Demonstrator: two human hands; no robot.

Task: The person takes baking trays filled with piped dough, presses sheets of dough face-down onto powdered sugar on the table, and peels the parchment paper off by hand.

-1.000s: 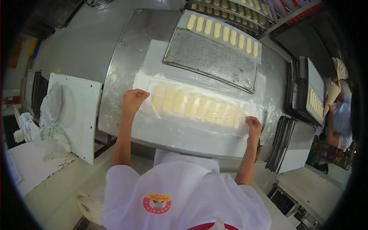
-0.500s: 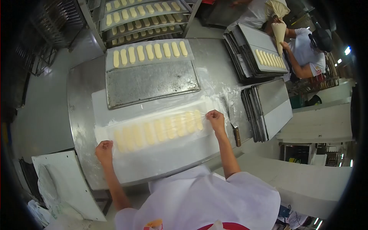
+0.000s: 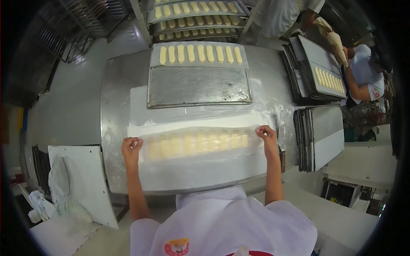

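Note:
A thin translucent paper sheet (image 3: 252, 143) stretches between my two hands above the worktable. Pale yellow batter strips (image 3: 188, 144) show blurred through it in a row. My left hand (image 3: 132, 147) pinches the sheet's far left corner between thumb and fingers. At the far right corner, my right hand (image 3: 268, 135) pinches it the same way. Just beyond the sheet's far edge runs a band of white powder (image 3: 192, 122) on a larger white paper (image 3: 205, 170). Behind that lies a metal baking tray (image 3: 198, 87), its back half covered by paper with clear-edged batter strips (image 3: 200, 54).
A wooden-handled spatula (image 3: 282, 160) lies right of my right hand. Stacked trays (image 3: 326, 132) stand at the right edge. Farther back, a co-worker (image 3: 363, 72) holds a piping bag (image 3: 337, 45) near batter strips. A rack (image 3: 196, 27) with filled trays stands behind the table.
My head view has shifted, so the table sits farther right. The sheet's far edge now bows up near the powder band, with both hands still pinching its corners. The co-worker's piping bag has tilted.

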